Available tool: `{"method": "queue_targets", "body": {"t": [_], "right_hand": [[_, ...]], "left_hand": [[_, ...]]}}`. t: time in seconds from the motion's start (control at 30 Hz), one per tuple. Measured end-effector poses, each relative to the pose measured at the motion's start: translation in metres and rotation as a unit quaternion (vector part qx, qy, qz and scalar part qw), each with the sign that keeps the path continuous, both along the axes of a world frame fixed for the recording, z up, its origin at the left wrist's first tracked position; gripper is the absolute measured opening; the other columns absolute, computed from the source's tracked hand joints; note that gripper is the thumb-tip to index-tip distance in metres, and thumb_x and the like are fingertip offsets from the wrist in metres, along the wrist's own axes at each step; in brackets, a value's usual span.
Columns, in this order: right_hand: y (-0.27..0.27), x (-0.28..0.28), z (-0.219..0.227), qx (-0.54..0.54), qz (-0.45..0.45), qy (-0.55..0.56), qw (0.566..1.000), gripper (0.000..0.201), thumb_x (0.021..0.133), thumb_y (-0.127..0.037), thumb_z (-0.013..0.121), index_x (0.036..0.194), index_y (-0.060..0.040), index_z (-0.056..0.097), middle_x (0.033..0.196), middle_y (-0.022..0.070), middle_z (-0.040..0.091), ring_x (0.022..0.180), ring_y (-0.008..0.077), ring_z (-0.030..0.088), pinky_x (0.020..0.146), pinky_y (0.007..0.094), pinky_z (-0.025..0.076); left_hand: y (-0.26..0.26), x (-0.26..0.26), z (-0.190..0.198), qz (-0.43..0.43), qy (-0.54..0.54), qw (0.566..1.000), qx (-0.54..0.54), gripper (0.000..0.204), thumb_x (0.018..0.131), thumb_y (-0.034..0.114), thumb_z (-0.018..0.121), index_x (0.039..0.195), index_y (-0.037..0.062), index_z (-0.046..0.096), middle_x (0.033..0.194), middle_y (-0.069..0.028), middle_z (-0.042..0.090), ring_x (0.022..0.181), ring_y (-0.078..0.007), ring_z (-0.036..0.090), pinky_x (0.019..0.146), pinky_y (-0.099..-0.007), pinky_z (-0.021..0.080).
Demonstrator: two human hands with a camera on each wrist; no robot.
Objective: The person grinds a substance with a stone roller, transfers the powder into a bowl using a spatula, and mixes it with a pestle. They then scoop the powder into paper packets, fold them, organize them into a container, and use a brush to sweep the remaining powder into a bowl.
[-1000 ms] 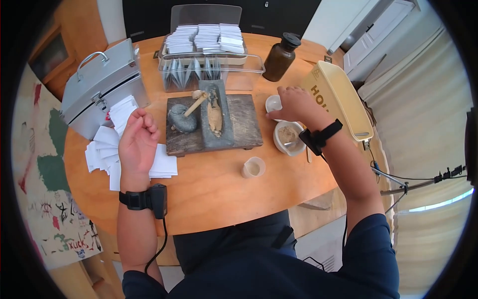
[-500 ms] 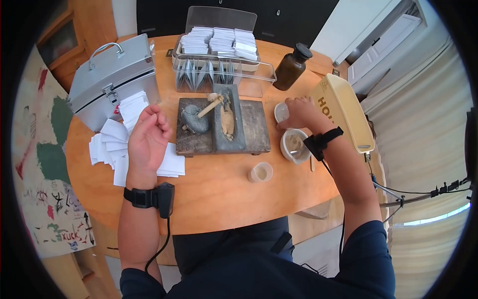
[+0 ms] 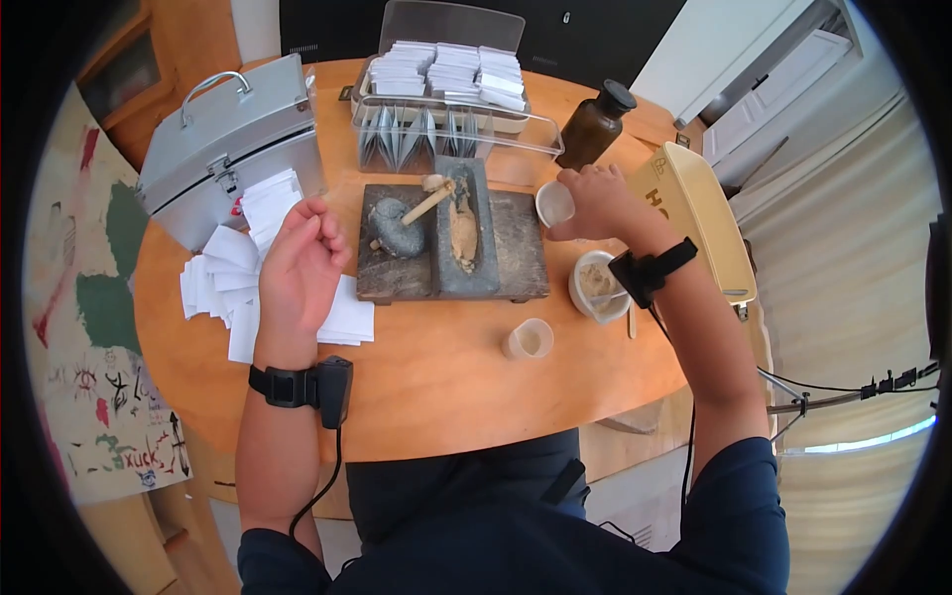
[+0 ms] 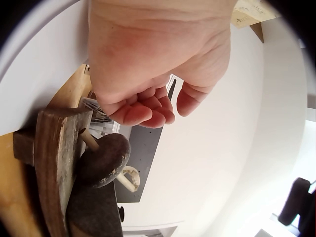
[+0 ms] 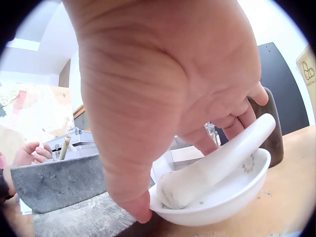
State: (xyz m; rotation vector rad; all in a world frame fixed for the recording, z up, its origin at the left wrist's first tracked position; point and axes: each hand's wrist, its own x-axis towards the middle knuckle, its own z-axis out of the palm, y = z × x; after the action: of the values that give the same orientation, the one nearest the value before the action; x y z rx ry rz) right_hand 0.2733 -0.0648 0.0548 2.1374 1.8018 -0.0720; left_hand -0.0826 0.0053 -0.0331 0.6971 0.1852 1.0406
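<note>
My right hand (image 3: 600, 203) grips a small white bowl (image 5: 222, 212) by its rim, thumb at the near side and fingers at the far side. A white pestle (image 5: 222, 165) leans in that bowl, its thick end at the bottom. Just in front of this hand is a white bowl of tan powder (image 3: 598, 281) with a spoon in it. My left hand (image 3: 302, 263) hangs palm up above white paper packets (image 3: 226, 260), its fingers loosely curled and holding nothing. In the left wrist view, a stone grinding wheel (image 4: 106, 160) with a wooden handle lies beyond the left fingers.
A stone trough (image 3: 486, 213) with tan powder sits on a dark wooden board (image 3: 521, 248). Nearby are a small clear cup (image 3: 529, 339), a brown bottle (image 3: 593, 129), a cream bin (image 3: 709, 213), a metal case (image 3: 233, 149) and a clear box (image 3: 535, 139) of packets.
My right hand has taken hold of the small white bowl and moved it slightly away from the powder bowl. My left hand stays much the same; the head view has shifted.
</note>
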Motion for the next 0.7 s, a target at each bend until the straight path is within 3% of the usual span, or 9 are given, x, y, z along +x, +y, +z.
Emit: {"method": "queue_targets", "body": {"t": [0.1, 0.27, 0.37, 0.53, 0.7], "right_hand": [[-0.006, 0.000, 0.009, 0.023, 0.019, -0.005, 1.000, 0.081, 0.066, -0.049, 0.079, 0.128, -0.0026, 0.055, 0.118, 0.0232, 0.059, 0.117, 0.0386, 0.053, 0.106, 0.0431, 0.036], [-0.032, -0.013, 0.034, 0.071, 0.041, 0.025, 0.996, 0.080, 0.065, -0.043, 0.080, 0.129, -0.0033, 0.054, 0.118, 0.0209, 0.058, 0.118, 0.0370, 0.051, 0.103, 0.0427, 0.040], [-0.052, -0.023, 0.043, 0.132, 0.115, 0.080, 0.981, 0.070, 0.065, -0.039, 0.079, 0.119, 0.0006, 0.057, 0.104, 0.0211, 0.058, 0.106, 0.0367, 0.055, 0.093, 0.0410, 0.045], [-0.083, -0.065, 0.067, 0.098, 0.127, 0.089, 0.983, 0.076, 0.064, -0.041, 0.080, 0.122, 0.0013, 0.056, 0.106, 0.0211, 0.058, 0.108, 0.0359, 0.054, 0.092, 0.0415, 0.046], [-0.111, -0.113, 0.070, 0.129, 0.237, 0.116, 0.956, 0.075, 0.062, -0.039, 0.082, 0.119, 0.0026, 0.055, 0.104, 0.0205, 0.058, 0.105, 0.0360, 0.054, 0.093, 0.0413, 0.045]], "left_hand": [[0.004, 0.000, -0.001, -0.003, 0.000, 1.000, 0.003, 0.017, 0.096, 0.012, 0.053, 0.112, 0.0056, 0.052, 0.092, -0.0042, 0.054, 0.084, -0.0138, 0.051, 0.070, -0.0271, 0.042], [0.005, -0.003, 0.001, -0.005, -0.013, 1.000, 0.028, 0.016, 0.096, 0.011, 0.053, 0.112, 0.0053, 0.052, 0.092, -0.0042, 0.054, 0.084, -0.0144, 0.051, 0.071, -0.0272, 0.042], [0.005, -0.003, 0.005, 0.003, -0.016, 0.999, 0.031, 0.015, 0.097, 0.011, 0.052, 0.111, 0.0052, 0.053, 0.091, -0.0042, 0.054, 0.083, -0.0143, 0.052, 0.071, -0.0269, 0.042], [0.001, -0.005, 0.020, 0.024, 0.030, 0.998, 0.050, 0.016, 0.097, 0.010, 0.052, 0.112, 0.0036, 0.053, 0.089, -0.0040, 0.054, 0.082, -0.0142, 0.051, 0.070, -0.0261, 0.041], [-0.018, -0.016, 0.036, 0.039, 0.097, 0.993, 0.059, 0.016, 0.097, 0.010, 0.051, 0.111, 0.0026, 0.053, 0.087, -0.0037, 0.053, 0.079, -0.0135, 0.050, 0.068, -0.0253, 0.041]]}}
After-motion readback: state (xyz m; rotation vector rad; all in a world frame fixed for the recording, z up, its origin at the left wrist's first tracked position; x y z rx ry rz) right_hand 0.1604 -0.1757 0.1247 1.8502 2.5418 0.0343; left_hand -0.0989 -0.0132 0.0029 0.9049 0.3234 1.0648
